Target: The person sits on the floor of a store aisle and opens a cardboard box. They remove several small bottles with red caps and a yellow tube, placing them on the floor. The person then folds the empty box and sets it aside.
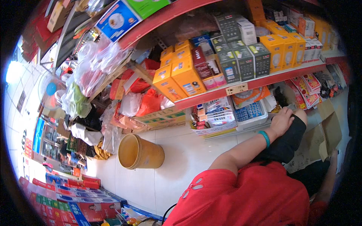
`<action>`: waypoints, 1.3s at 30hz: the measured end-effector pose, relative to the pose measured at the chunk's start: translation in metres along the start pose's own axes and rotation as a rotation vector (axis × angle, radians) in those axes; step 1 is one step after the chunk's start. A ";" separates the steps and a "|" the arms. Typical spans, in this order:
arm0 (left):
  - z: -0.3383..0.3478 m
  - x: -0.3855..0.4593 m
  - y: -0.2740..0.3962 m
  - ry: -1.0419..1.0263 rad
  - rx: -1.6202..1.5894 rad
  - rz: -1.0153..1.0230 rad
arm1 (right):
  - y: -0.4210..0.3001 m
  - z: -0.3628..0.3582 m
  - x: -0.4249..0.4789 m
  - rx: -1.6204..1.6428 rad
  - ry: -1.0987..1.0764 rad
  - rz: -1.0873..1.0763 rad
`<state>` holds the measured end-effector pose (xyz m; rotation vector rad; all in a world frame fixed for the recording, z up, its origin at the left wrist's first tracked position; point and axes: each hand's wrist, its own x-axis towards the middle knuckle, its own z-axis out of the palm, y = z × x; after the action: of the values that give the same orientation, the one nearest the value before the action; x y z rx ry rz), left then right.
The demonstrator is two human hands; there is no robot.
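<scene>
My left hand [282, 121], with a turquoise bangle [264, 139] at the wrist, rests on my bent knee in black shorts [294, 135]. Nothing shows in its grasp. Down at the dim right rim, my right hand [334, 158] is partly cut off beside an open cardboard box [325, 132]; its fingers cannot be made out. In front of my knee, a white plastic bin [253, 120] holds blue-and-silver cylindrical items that look like batteries. Left of that bin stands a carton of small boxed goods [216, 120]. Red printed packets [306, 87] lie beyond the knee.
A yellow plastic bucket [150, 152] stands on the tiled floor [181, 180]. Orange light-bulb boxes [186, 76] and dark grey boxes [243, 63] line a red-edged shelf [254, 80]. Plastic bags [87, 67] hang at left. Stacked red and blue cartons [84, 200] fill the lower left.
</scene>
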<state>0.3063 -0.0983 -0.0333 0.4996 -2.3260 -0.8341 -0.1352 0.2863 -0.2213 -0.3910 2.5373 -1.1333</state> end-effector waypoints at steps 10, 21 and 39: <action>-0.001 -0.003 0.007 -0.069 0.023 0.080 | -0.010 0.015 0.002 -0.046 0.005 -0.035; 0.010 -0.001 0.013 -0.068 0.027 0.116 | -0.004 0.001 -0.009 -0.060 0.025 -0.073; -0.032 -0.015 -0.015 -0.171 0.069 0.004 | -0.047 0.058 0.016 -0.147 -0.044 -0.089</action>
<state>0.3405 -0.1152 -0.0299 0.4686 -2.5188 -0.8257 -0.1205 0.2114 -0.2255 -0.5645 2.5951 -0.9603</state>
